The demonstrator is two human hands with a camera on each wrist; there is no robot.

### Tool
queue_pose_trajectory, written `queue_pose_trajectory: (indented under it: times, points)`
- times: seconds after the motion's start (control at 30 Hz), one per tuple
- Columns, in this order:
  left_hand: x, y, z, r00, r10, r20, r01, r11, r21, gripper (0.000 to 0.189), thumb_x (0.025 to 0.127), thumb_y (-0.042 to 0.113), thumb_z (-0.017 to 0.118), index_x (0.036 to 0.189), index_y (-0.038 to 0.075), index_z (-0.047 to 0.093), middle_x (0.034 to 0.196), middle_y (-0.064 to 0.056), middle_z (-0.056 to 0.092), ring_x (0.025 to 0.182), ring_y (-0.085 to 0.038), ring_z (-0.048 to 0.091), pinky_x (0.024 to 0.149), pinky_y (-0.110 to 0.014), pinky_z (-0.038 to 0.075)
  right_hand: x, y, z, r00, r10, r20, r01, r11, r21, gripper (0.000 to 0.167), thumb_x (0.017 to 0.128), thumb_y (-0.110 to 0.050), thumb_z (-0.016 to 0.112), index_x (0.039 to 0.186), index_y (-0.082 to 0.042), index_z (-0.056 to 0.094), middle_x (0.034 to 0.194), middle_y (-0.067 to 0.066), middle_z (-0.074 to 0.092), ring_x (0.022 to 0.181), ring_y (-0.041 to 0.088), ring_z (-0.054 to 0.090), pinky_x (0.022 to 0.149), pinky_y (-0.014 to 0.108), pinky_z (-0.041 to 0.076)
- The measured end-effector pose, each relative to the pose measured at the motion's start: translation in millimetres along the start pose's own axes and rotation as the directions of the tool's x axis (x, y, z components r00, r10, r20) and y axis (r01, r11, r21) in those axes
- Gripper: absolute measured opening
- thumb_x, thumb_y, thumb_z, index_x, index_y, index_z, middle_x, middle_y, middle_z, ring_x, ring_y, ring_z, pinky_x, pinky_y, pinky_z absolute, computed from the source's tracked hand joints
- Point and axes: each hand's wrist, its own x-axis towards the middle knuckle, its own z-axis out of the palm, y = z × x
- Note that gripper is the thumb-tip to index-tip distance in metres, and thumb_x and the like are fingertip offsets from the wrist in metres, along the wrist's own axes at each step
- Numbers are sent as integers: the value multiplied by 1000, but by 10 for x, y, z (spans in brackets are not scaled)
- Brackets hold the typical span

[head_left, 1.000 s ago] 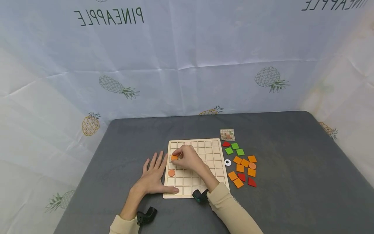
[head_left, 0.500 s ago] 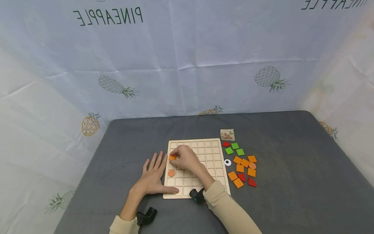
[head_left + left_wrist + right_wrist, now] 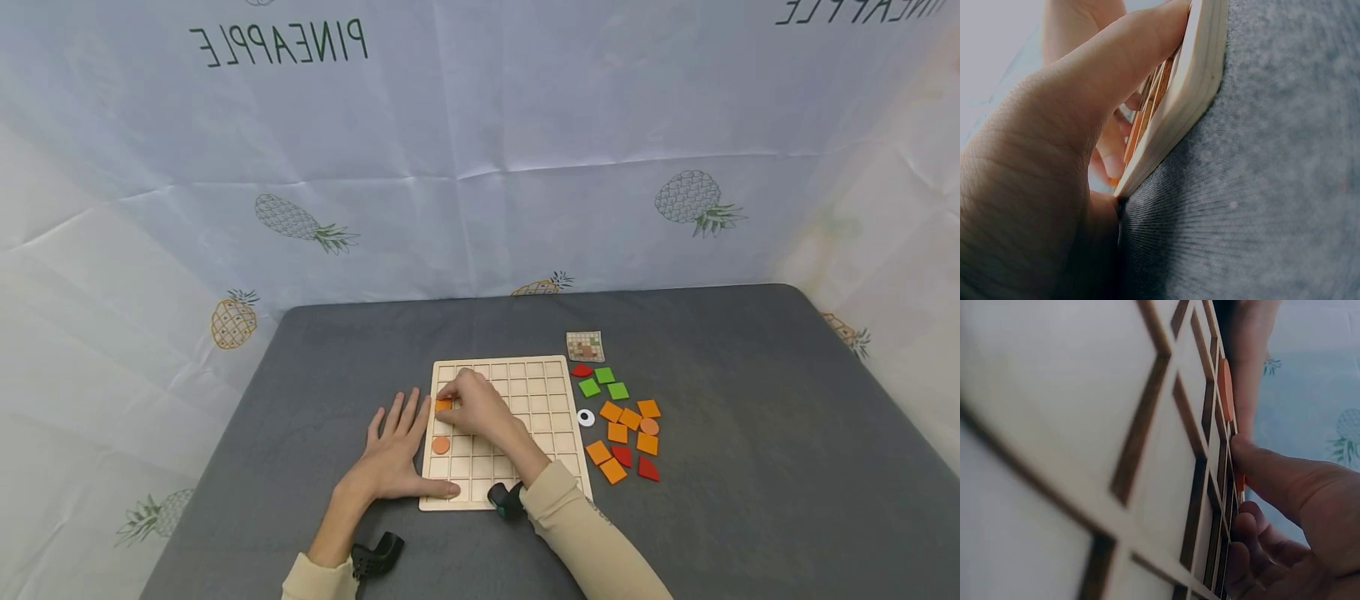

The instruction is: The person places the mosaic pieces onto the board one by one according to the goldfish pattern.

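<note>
A pale wooden grid board [image 3: 536, 421] lies on the dark table. My right hand [image 3: 483, 410] is over its left side and pinches an orange square tile [image 3: 443, 405] between thumb and fingers, down in a cell of the leftmost column. Nearer me in that column sits an orange disc [image 3: 441, 445], which the right wrist view also shows beside the tile [image 3: 1240, 482]. Fingers spread, my left hand [image 3: 393, 458] rests along the board's left edge with its thumb on the near corner. In the left wrist view the thumb presses over the board's edge [image 3: 1194, 81].
Right of the board lie loose orange squares [image 3: 617, 432], another orange disc [image 3: 649, 427], green tiles [image 3: 604, 376], red quarter-round pieces [image 3: 648, 469] and a white ring-like disc with a dark centre [image 3: 586, 417]. A small printed grid card [image 3: 585, 346] lies behind them.
My right hand has shifted slightly left with the orange square tile over the first half second, then held nearly still. The left hand has stayed in place.
</note>
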Motion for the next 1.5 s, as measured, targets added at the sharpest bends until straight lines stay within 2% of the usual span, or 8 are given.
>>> queue_pose_trajectory:
  times: [0.13, 0.3, 0.47, 0.6, 0.97, 1.2, 1.5]
  points:
    - [-1, -18, 34, 999, 16, -35, -17, 1000, -22, 146, 72, 83, 81, 175, 5, 14, 183, -25, 1, 169, -53, -2, 130, -76, -3, -2, 12, 6, 1000, 14, 7, -14, 1000, 2, 20, 91, -8, 88, 110, -1, 86, 97, 14, 70, 81, 15, 54, 70, 25, 44]
    - [1, 13, 1, 1000, -9, -4, 9, 1000, 1, 144, 73, 77, 84, 175, 5, 12, 183, -24, -2, 169, -53, -4, 130, -76, -1, -9, 19, 12, 1000, 25, -6, -25, 999, 26, 21, 89, -8, 89, 109, -1, 86, 100, 15, 72, 83, 15, 56, 71, 24, 47]
    - [5, 29, -30, 999, -33, 33, 32, 999, 42, 144, 75, 75, 84, 176, 6, 6, 184, -23, -5, 170, -51, -5, 131, -75, 0, -16, 24, 3, 1000, 29, -8, -29, 998, 60, 21, 89, -6, 88, 109, 1, 86, 102, 17, 75, 78, 12, 53, 66, 21, 42]
    - [9, 27, -31, 999, -35, 31, 33, 998, 51, 145, 75, 75, 84, 176, 7, 5, 183, -23, -5, 170, -51, -5, 131, -75, 1, -21, 24, -9, 999, 31, -12, -30, 997, 73, 21, 89, -4, 88, 109, 1, 86, 102, 17, 75, 74, 11, 50, 64, 19, 40]
    - [8, 23, -22, 999, -35, 25, 33, 998, 55, 145, 75, 75, 84, 176, 7, 6, 184, -23, -4, 170, -51, -4, 131, -75, 1, -46, 33, -31, 998, 56, -8, -55, 996, 69, 22, 89, -5, 88, 109, 1, 85, 98, 16, 71, 78, 13, 51, 67, 21, 41]
    - [4, 27, -21, 999, -40, 34, 39, 998, 44, 145, 75, 73, 85, 176, 7, 4, 184, -23, -5, 170, -51, -5, 131, -75, -1, -73, 48, -93, 999, 46, 24, -48, 998, 46, 24, 89, -8, 87, 112, -2, 85, 107, 15, 77, 87, 18, 61, 75, 29, 51]
    - [13, 23, -30, 999, -35, 35, 33, 998, 46, 144, 76, 73, 85, 176, 7, 6, 183, -24, -4, 170, -52, -5, 131, -76, -1, -141, 59, -231, 1000, 10, 15, -10, 1000, 20, 26, 89, -10, 88, 114, -3, 85, 101, 14, 76, 87, 22, 67, 73, 27, 54]
